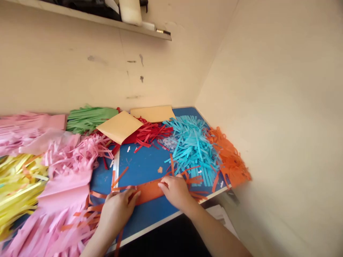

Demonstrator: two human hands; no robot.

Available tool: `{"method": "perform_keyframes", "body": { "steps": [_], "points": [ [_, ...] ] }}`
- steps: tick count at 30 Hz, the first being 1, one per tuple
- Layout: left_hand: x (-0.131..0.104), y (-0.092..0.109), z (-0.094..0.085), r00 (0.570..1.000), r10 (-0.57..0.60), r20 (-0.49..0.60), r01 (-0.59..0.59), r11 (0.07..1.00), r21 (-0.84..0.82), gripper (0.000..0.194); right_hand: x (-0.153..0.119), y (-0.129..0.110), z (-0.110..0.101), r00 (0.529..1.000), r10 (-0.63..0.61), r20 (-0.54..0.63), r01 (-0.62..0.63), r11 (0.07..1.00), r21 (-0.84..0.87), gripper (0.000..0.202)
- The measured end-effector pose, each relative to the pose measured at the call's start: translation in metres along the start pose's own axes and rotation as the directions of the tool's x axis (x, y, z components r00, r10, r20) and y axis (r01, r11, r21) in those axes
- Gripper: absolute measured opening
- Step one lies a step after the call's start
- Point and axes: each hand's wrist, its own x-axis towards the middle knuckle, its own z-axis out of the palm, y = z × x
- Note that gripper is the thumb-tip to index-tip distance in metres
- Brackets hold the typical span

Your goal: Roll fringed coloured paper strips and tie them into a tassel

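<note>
An orange fringed tissue-paper sheet [150, 192] lies over the front of the blue table [139, 162], its cut strips spreading out at both ends. My left hand [119, 205] pinches the left end of its uncut middle band. On the right end of that band, my right hand [174, 189] has its fingers closed on the paper. Some strips at the left lie across pink fringed paper [64, 189]. Just beyond my right hand is a heap of turquoise fringed paper [194, 142].
More orange fringe [229, 157] hangs over the table's right corner. Red fringe [154, 132], tan paper pieces [120, 126] and green fringe [89, 118] lie along the back wall. Yellow fringe [18, 189] is at the left. A shelf [88, 17] juts from the wall above.
</note>
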Motion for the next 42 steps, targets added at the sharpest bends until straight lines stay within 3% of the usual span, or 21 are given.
{"method": "perform_keyframes", "body": {
  "steps": [6, 21, 23, 25, 27, 28, 30, 31, 33, 35, 38, 42],
  "points": [
    [0.01, 0.013, -0.006, 0.991, -0.107, 0.079, 0.095, 0.986, 0.137, 0.038, 0.005, 0.003, 0.01, 0.999, 0.012, -0.034, -0.015, 0.996, -0.09, 0.014],
    [0.012, 0.012, -0.004, 0.979, -0.117, 0.164, 0.09, 0.982, 0.163, 0.038, 0.009, 0.004, 0.016, 0.996, 0.073, -0.058, -0.078, 0.993, -0.093, 0.019],
    [0.008, 0.012, -0.001, 0.99, -0.105, 0.093, 0.087, 0.981, 0.175, 0.035, 0.011, 0.007, 0.012, 0.994, 0.085, -0.066, -0.092, 0.99, -0.111, 0.021],
    [0.004, 0.011, 0.003, 0.994, -0.025, -0.11, 0.047, 0.979, 0.2, 0.029, 0.01, 0.01, 0.004, 0.982, 0.117, -0.148, -0.14, 0.977, -0.159, 0.021],
    [0.003, 0.011, 0.004, 0.951, 0.156, -0.268, -0.088, 0.964, 0.251, 0.023, 0.006, 0.009, -0.004, 0.941, 0.142, -0.308, -0.212, 0.955, -0.207, 0.015],
    [0.004, 0.011, 0.004, 0.926, 0.259, -0.273, -0.181, 0.943, 0.279, 0.022, 0.003, 0.007, -0.006, 0.922, 0.111, -0.371, -0.203, 0.954, -0.221, 0.013],
    [0.006, 0.012, -0.001, 0.893, 0.421, -0.161, -0.363, 0.884, 0.295, 0.024, -0.005, 0.001, -0.005, 0.936, -0.096, -0.34, 0.017, 0.973, -0.229, 0.018],
    [0.006, 0.014, -0.004, 0.879, 0.468, -0.095, -0.426, 0.858, 0.286, 0.025, -0.008, -0.002, -0.003, 0.939, -0.237, -0.249, 0.187, 0.96, -0.206, 0.021],
    [0.005, 0.018, -0.01, 0.857, 0.513, -0.041, -0.485, 0.832, 0.268, 0.024, -0.011, -0.002, 0.001, 0.897, -0.44, -0.039, 0.434, 0.895, -0.105, 0.024],
    [-0.001, 0.023, -0.012, 0.858, 0.509, -0.069, -0.477, 0.84, 0.26, 0.018, -0.008, 0.006, 0.0, 0.879, -0.473, 0.067, 0.475, 0.88, -0.015, 0.032],
    [-0.011, 0.025, -0.008, 0.885, 0.437, -0.157, -0.391, 0.884, 0.255, 0.027, 0.002, 0.023, -0.011, 0.877, -0.469, 0.101, 0.465, 0.883, 0.065, 0.041],
    [-0.011, 0.011, 0.007, 0.898, 0.36, -0.253, -0.306, 0.924, 0.228, 0.026, 0.012, 0.038, -0.022, 0.859, -0.491, 0.144, 0.481, 0.871, 0.099, 0.039]
  ]
}}
